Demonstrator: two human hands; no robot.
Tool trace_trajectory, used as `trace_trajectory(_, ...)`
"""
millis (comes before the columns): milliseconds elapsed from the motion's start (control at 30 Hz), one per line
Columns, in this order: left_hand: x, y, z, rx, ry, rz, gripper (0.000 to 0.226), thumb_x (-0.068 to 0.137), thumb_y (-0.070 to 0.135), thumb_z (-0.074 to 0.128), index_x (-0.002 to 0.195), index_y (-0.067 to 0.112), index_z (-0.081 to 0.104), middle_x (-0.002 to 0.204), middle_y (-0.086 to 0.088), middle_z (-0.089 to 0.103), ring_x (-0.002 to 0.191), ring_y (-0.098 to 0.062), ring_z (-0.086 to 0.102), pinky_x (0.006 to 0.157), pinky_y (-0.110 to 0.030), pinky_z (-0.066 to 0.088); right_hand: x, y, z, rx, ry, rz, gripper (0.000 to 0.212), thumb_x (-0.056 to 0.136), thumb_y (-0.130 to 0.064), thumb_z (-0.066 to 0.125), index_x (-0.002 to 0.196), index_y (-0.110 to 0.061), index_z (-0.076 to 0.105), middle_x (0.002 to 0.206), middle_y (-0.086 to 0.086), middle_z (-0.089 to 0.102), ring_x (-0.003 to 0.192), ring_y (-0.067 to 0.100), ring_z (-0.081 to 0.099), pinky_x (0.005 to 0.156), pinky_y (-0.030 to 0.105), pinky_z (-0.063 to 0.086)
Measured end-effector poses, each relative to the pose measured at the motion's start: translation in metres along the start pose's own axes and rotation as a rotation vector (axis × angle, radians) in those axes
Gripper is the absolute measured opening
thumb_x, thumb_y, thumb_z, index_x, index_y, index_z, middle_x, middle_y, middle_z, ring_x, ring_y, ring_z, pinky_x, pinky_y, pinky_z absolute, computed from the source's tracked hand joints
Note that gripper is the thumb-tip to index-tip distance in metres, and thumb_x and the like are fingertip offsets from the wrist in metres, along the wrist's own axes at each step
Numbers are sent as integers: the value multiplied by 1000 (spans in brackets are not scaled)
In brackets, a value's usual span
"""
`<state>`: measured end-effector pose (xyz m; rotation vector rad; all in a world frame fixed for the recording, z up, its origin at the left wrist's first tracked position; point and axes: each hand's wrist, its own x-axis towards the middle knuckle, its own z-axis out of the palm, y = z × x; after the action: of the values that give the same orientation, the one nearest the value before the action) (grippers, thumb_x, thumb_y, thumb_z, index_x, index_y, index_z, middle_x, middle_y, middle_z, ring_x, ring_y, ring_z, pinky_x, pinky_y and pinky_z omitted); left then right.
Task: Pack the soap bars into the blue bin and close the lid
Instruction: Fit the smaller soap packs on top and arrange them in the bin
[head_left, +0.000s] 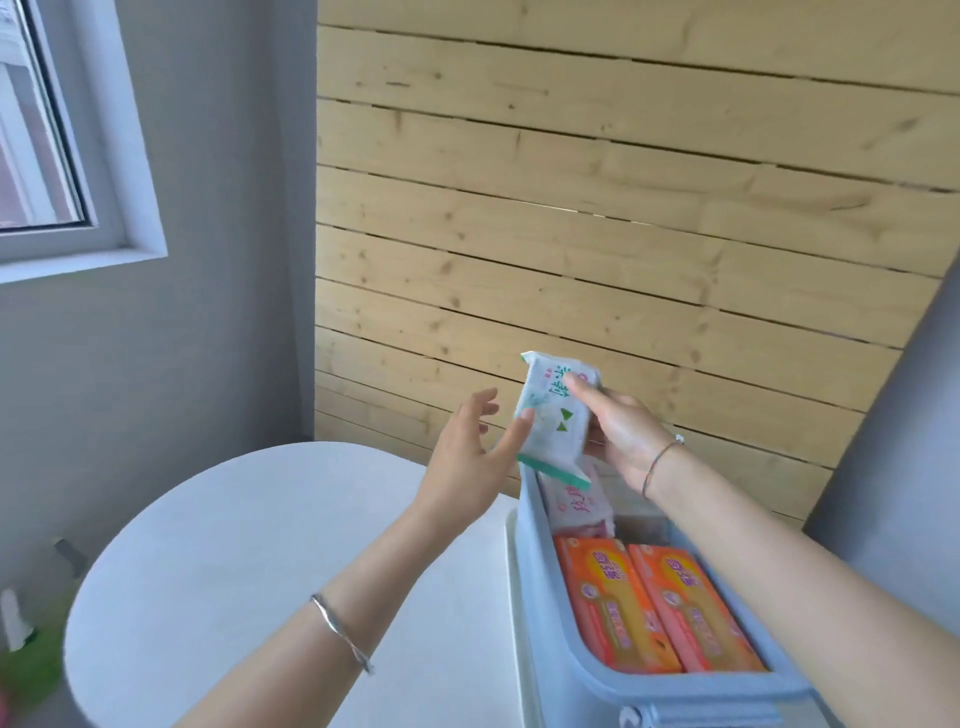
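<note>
1. While two orange rectangular boxed soap bars (660, 608) already lie flat side by side in the near part of the pale blue plastic bin (540, 597), and a pink-and-white wrapped bar (574, 506) stands at its far end, the packing looks well under way but not finished.
2. The white plastic-wrapped soap bar with green trim (553, 418) is in the air just above the bin's far left corner, tilted on end, so it has yet to go in.
3. The right hand (621, 434) grasps that bar from the right, fingers over its printed face; the left hand (470, 449) is spread wide with only its thumb tip touching the wrapper's left edge (a steadying touch, not a hold).
4. What remains, as I judge it: lower this bar into the gap at the far end, then shut the lid, which I cannot make out here.
5. The wrapper is soft and crinkled, with green characters, two small green triangles and a green band along its lower sealed edge.
6. The bin rests at the right of a round white table (270, 545), whose visible top carries no further bars (more may lie outside the view)
</note>
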<state>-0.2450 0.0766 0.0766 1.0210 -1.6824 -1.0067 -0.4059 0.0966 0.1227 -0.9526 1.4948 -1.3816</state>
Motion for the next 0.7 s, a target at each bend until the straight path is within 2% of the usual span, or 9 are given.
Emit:
trace_trajectory(67,0,2,19,17,-62,-16,55,91,51,42,139,26,38,138,6,47,125,-13,45,105,-37,39,2,1,-29,-62,54,13,38,89,-36,60,112,-5,63,105,14,70,90,27,67,84,38,54)
trace_trajectory(100,0,2,28,54,-101,-12,53,94,48,38,141,24,36,143,4,44,131,-14,40,109,-39,36,3,2,-43,-91,78,15,42,89,-36,61,116,-4,61,110,16,69,94,29,66,87,40,52)
trace_trajectory(233,1,-4,59,306,-214,45,47,99,36,30,145,26,31,152,5,33,143,-17,19,116,-35,18,8,15,-80,-229,181,5,48,86,-37,64,119,-4,53,112,17,67,90,28,65,80,39,53)
trace_trajectory(367,3,-15,76,558,-247,75,47,99,39,27,144,28,30,156,6,25,145,-17,11,118,-38,10,14,35,-97,-444,246,-34,35,85,-38,66,100,-11,48,102,16,70,83,28,68,73,40,54)
trace_trajectory(433,5,-20,80,637,-248,96,49,98,42,26,145,27,28,157,7,20,146,-18,9,119,-40,8,18,41,-97,-527,248,-56,35,83,-42,65,94,-14,47,95,12,70,83,28,69,67,34,51)
trace_trajectory(567,6,-22,80,715,-254,141,48,99,39,25,145,26,27,158,7,19,146,-18,10,118,-40,11,26,52,-88,-796,253,-78,35,83,-50,58,89,-18,44,78,1,60,78,25,60,67,30,42)
trace_trajectory(633,6,-23,80,722,-264,141,48,99,37,25,146,26,27,158,7,18,146,-17,10,117,-41,12,28,55,-86,-862,282,-78,34,84,-51,54,86,-19,45,84,4,65,83,28,62,69,31,43)
trace_trajectory(700,6,-23,80,727,-275,137,49,99,37,25,147,26,26,158,8,17,146,-17,8,118,-42,12,30,58,-89,-993,343,-140,33,85,-52,52,84,-19,50,98,6,64,100,29,57,81,33,42)
